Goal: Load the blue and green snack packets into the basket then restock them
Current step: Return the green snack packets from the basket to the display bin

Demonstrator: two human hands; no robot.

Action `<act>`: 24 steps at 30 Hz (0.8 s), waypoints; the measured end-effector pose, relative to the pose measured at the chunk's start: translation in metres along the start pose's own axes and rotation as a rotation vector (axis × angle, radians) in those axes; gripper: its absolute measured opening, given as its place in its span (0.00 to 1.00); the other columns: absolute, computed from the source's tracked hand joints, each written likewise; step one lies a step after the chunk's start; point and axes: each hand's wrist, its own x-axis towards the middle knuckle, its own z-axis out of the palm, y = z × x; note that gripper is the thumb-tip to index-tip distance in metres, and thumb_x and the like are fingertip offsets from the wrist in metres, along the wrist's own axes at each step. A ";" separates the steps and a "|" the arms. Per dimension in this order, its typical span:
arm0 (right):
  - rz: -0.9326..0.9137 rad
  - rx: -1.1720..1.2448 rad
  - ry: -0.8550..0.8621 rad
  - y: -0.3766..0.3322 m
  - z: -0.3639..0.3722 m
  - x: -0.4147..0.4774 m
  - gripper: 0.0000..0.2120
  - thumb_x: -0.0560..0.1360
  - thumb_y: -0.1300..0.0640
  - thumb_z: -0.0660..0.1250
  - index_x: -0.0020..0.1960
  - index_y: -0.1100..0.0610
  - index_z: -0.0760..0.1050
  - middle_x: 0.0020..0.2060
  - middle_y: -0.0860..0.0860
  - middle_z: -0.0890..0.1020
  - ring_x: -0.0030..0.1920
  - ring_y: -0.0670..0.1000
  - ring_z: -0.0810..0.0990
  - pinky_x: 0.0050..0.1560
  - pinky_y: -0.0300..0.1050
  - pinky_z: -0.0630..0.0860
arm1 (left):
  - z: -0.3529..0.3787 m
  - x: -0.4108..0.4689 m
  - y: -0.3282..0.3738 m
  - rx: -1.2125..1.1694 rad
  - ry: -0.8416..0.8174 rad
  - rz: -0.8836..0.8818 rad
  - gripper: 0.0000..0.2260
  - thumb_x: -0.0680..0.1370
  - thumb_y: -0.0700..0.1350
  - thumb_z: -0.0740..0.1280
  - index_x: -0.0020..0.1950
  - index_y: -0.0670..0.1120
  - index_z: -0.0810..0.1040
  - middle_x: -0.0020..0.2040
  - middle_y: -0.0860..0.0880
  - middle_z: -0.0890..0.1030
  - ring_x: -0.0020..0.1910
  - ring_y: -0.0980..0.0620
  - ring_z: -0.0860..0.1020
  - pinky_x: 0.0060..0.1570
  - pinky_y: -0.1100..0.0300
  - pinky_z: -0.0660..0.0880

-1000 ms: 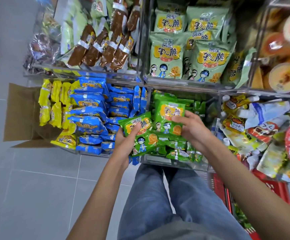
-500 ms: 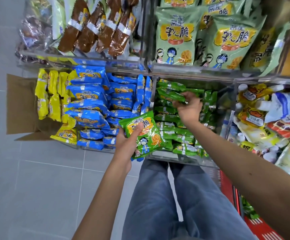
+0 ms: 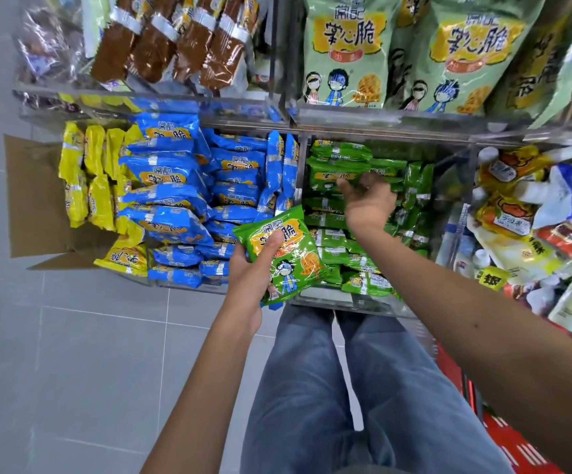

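Note:
My left hand (image 3: 248, 278) grips a small stack of green snack packets (image 3: 286, 260), thumb across the top one, just in front of the clear shelf bin (image 3: 346, 304). Deeper in that bin lie several more green packets (image 3: 335, 236). My right hand (image 3: 368, 201) hovers palm down over their back rows, its fingers loosely curled and blurred, with nothing plainly held. To the left, blue snack packets (image 3: 171, 179) fill the neighbouring compartment. A red basket (image 3: 517, 449) shows at the lower right, behind my right forearm.
Yellow packets (image 3: 86, 176) stand left of the blue ones, beside an open cardboard box (image 3: 34, 200) on the grey tiled floor. The shelf above holds brown packets (image 3: 161, 39) and large pale-green bags (image 3: 346, 46). Mixed pouches (image 3: 534, 206) crowd the right compartment.
My right hand carried a green packet from the stack to the back of the bin, left it there and is now drawing back. My left hand has kept its grip.

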 end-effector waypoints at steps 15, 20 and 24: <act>-0.143 -0.049 -0.094 0.008 -0.035 -0.032 0.33 0.68 0.44 0.73 0.67 0.59 0.70 0.52 0.56 0.81 0.42 0.50 0.79 0.42 0.38 0.70 | 0.002 -0.020 0.008 0.002 -0.035 0.036 0.34 0.63 0.60 0.74 0.66 0.52 0.71 0.62 0.49 0.79 0.58 0.48 0.79 0.56 0.49 0.77; -0.125 0.020 -0.161 -0.007 -0.029 -0.024 0.31 0.68 0.47 0.74 0.67 0.54 0.68 0.59 0.55 0.77 0.44 0.46 0.73 0.49 0.42 0.68 | 0.002 -0.027 0.015 -0.009 -0.046 0.060 0.52 0.52 0.66 0.74 0.73 0.52 0.64 0.69 0.48 0.72 0.66 0.44 0.73 0.65 0.43 0.70; 0.001 0.086 -0.157 -0.017 -0.024 -0.011 0.31 0.67 0.45 0.74 0.65 0.55 0.69 0.60 0.54 0.76 0.59 0.57 0.75 0.59 0.48 0.70 | 0.000 -0.018 0.006 -0.034 -0.030 0.060 0.21 0.68 0.56 0.73 0.57 0.56 0.73 0.57 0.51 0.80 0.52 0.52 0.81 0.45 0.57 0.81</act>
